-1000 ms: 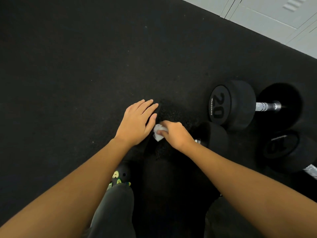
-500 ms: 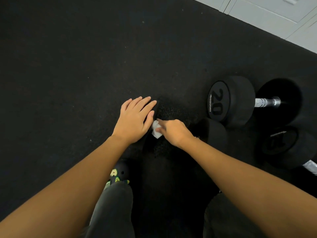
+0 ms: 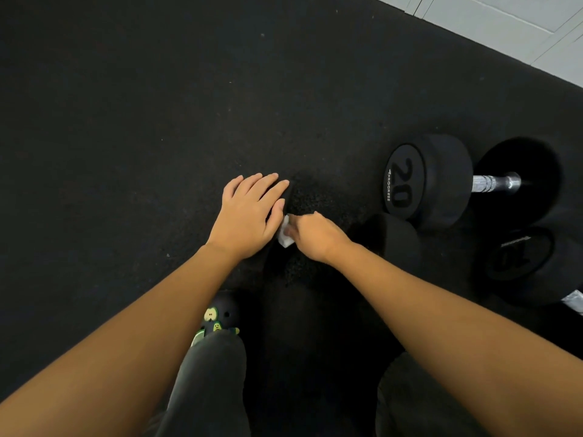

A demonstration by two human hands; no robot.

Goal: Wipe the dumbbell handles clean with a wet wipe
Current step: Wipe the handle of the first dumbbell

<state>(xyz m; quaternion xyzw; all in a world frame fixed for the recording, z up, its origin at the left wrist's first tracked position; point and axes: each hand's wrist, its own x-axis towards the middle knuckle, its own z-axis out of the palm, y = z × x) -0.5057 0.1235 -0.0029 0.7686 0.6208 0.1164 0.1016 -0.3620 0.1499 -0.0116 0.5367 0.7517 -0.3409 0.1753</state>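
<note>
A black dumbbell lies across the floor in front of me; its right head shows, and its handle is hidden under my right hand. My left hand rests flat, fingers straight, on the dumbbell's left head, which is nearly lost against the dark floor. My right hand grips a small white wet wipe and holds it down at the handle, close to my left thumb. Only a corner of the wipe is visible.
A black dumbbell marked 20 with a bare steel handle lies to the right. Another black dumbbell lies nearer at the right edge. Black rubber flooring spreads left; white locker doors stand top right. My shoe is below.
My right hand has slid the wipe left along the handle toward my left hand, so less of the wipe shows. My left hand has stayed on the dumbbell head.
</note>
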